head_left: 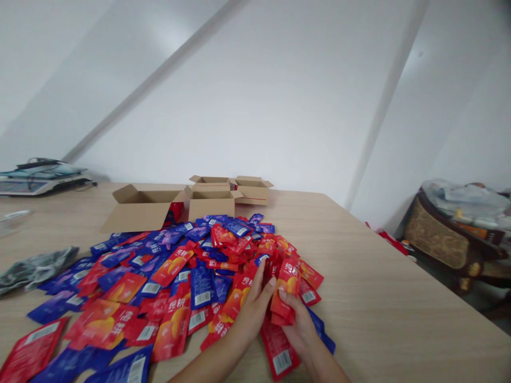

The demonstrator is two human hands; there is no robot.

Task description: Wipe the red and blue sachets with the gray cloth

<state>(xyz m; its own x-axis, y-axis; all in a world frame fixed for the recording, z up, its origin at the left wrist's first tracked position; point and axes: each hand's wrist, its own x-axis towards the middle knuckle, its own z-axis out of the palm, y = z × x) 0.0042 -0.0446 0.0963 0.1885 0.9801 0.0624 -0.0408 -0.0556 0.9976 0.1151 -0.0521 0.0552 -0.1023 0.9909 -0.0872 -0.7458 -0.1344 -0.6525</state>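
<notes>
My right hand [300,322] is wrapped around a small stack of red packets [286,282] with yellow fruit printed on them, thumb on the front one. Close to its left, my left hand [255,303] has its fingers stretched out and lies against the pile, beside the held packets. Around both hands spreads a heap of flat red and blue packets, among them a blue packet [203,284] with a barcode. Below my hands lies another red packet [279,348], barcode side up. Whether the left fingertips touch the stack is hard to tell.
Open cardboard boxes [212,206] stand behind the heap, and a wider one [139,213] sits at its left. A grey cloth [38,268] lies on the left of the wooden table [383,298]. Beyond the table's right edge stands a brown patterned chair [435,234] with bags on it.
</notes>
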